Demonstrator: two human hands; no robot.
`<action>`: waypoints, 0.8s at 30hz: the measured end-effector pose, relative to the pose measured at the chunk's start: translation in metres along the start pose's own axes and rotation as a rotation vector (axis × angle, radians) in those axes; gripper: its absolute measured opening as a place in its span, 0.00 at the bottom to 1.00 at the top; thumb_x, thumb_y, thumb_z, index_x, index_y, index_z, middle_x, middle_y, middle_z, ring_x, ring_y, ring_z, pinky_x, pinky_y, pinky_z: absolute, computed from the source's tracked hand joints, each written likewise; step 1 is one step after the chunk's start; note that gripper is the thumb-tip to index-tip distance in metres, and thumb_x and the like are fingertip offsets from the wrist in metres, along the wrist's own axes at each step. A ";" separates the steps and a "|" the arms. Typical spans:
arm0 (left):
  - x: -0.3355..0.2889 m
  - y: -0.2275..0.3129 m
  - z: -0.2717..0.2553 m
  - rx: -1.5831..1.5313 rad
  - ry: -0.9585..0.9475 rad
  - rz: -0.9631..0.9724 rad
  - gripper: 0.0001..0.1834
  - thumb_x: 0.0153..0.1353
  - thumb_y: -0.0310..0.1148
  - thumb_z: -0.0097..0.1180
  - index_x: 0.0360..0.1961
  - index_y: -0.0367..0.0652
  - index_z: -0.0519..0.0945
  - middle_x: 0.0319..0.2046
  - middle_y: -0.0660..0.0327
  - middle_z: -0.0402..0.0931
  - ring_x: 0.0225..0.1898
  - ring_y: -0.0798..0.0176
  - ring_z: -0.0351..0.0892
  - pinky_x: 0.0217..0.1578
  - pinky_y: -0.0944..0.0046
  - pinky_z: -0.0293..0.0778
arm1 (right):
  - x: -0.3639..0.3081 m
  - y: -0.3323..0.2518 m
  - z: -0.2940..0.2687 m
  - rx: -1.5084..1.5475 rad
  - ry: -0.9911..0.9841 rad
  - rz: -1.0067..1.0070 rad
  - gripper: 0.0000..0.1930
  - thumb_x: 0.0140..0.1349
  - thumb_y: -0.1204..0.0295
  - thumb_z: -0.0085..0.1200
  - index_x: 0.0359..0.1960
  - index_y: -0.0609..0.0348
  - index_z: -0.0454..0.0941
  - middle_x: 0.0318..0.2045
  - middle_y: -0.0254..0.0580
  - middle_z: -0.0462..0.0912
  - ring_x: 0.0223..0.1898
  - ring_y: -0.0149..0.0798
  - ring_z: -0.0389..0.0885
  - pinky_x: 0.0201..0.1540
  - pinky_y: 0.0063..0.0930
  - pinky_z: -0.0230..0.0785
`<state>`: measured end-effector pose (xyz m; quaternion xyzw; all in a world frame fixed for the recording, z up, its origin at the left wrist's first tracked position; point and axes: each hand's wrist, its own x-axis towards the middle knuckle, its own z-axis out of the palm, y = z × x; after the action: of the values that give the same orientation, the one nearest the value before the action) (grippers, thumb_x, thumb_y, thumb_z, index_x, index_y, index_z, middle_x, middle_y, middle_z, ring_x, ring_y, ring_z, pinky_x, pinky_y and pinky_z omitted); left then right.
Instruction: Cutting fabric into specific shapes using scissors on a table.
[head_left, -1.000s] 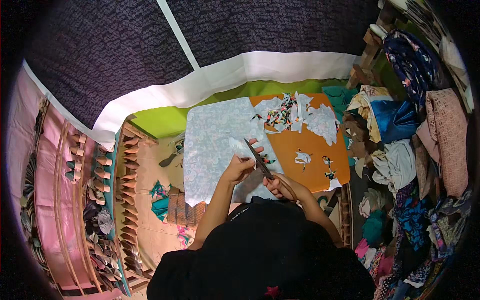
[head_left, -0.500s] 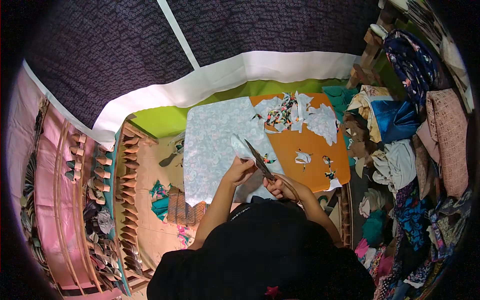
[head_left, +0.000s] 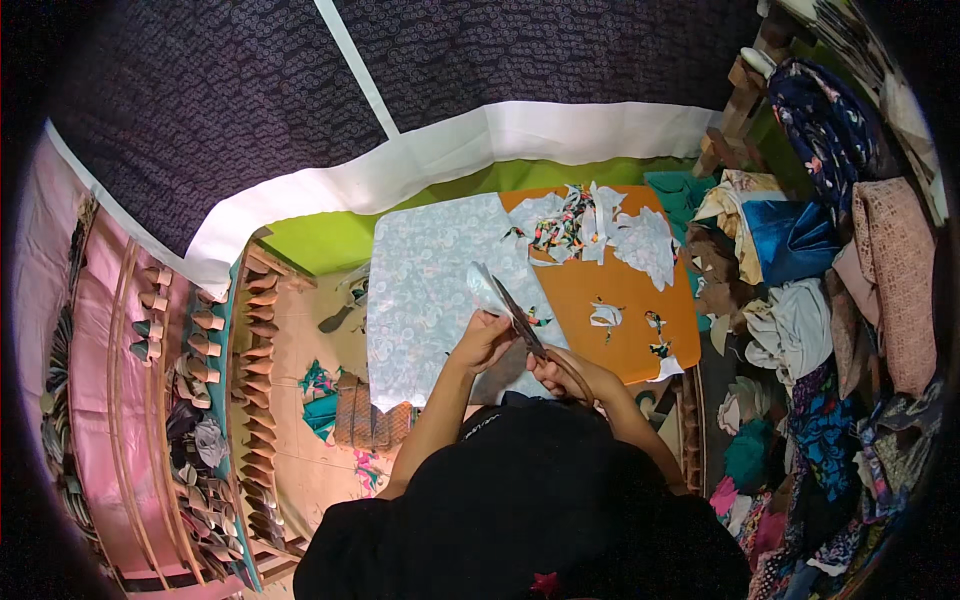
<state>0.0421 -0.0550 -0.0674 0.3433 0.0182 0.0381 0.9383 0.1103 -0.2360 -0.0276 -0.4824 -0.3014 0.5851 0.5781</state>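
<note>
My left hand [head_left: 484, 343] pinches a small pale fabric piece [head_left: 482, 287], held up above the table. My right hand [head_left: 562, 372] is closed round the handles of large dark scissors [head_left: 520, 318]. Their blades point up and to the left, along the right edge of the piece. Under both hands lies a whitish-blue patterned cloth [head_left: 425, 275], spread over the left part of the orange table [head_left: 590, 285]. Cut fabric scraps [head_left: 565, 225], white and dark floral, are heaped at the table's far side. Smaller scraps [head_left: 606, 315] lie nearer, to the right of the scissors.
Folded and crumpled fabrics [head_left: 790, 320] are piled along the right side. Racks of wooden shoe lasts [head_left: 258, 400] stand to the left. On the floor left of the table are brown cloth [head_left: 365, 415] and teal scraps [head_left: 320, 415]. A dark patterned curtain [head_left: 520, 60] hangs beyond the table.
The scissor blades look closer together, and the right hand has turned slightly. The pale piece has shifted a little to the right in the left hand.
</note>
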 end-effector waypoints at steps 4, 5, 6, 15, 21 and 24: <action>-0.001 -0.004 -0.006 0.042 0.015 0.038 0.15 0.53 0.32 0.52 0.38 0.31 0.70 0.34 0.54 0.73 0.40 0.59 0.73 0.43 0.59 0.66 | 0.000 -0.001 0.002 -0.043 0.020 0.052 0.28 0.49 0.44 0.46 0.37 0.58 0.61 0.21 0.26 0.57 0.19 0.20 0.55 0.21 0.11 0.51; -0.001 -0.002 -0.008 0.042 0.015 0.037 0.15 0.53 0.32 0.52 0.38 0.31 0.70 0.34 0.54 0.73 0.40 0.59 0.73 0.43 0.59 0.66 | 0.000 -0.001 0.003 -0.036 0.028 0.052 0.28 0.49 0.44 0.46 0.37 0.58 0.61 0.21 0.26 0.57 0.19 0.20 0.54 0.20 0.11 0.51; -0.001 0.000 -0.010 0.119 0.050 -0.011 0.14 0.53 0.31 0.52 0.37 0.32 0.71 0.33 0.55 0.73 0.39 0.59 0.73 0.43 0.59 0.67 | 0.000 0.001 0.002 -0.036 0.029 0.052 0.28 0.49 0.44 0.46 0.37 0.58 0.61 0.21 0.26 0.57 0.19 0.20 0.54 0.20 0.11 0.51; 0.003 0.002 0.002 0.156 0.047 0.051 0.09 0.53 0.27 0.51 0.34 0.32 0.73 0.32 0.55 0.75 0.36 0.61 0.74 0.42 0.61 0.68 | 0.008 0.009 0.001 0.157 0.074 0.154 0.11 0.56 0.65 0.44 0.33 0.57 0.61 0.17 0.24 0.56 0.16 0.19 0.52 0.17 0.11 0.49; 0.004 -0.003 -0.001 0.132 0.056 0.087 0.09 0.52 0.27 0.52 0.34 0.32 0.73 0.31 0.55 0.75 0.34 0.62 0.74 0.41 0.61 0.68 | 0.006 0.012 0.002 0.165 0.057 0.089 0.12 0.57 0.62 0.43 0.32 0.57 0.61 0.17 0.24 0.56 0.16 0.19 0.52 0.17 0.11 0.48; 0.002 0.000 -0.001 0.148 0.039 0.062 0.10 0.51 0.26 0.53 0.34 0.32 0.73 0.31 0.56 0.75 0.34 0.63 0.74 0.40 0.62 0.68 | 0.003 0.005 0.002 0.161 0.063 0.060 0.24 0.52 0.48 0.45 0.32 0.58 0.61 0.17 0.24 0.55 0.16 0.19 0.52 0.17 0.11 0.48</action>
<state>0.0439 -0.0538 -0.0684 0.4115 0.0286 0.0726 0.9081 0.1068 -0.2338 -0.0319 -0.4613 -0.2207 0.6089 0.6064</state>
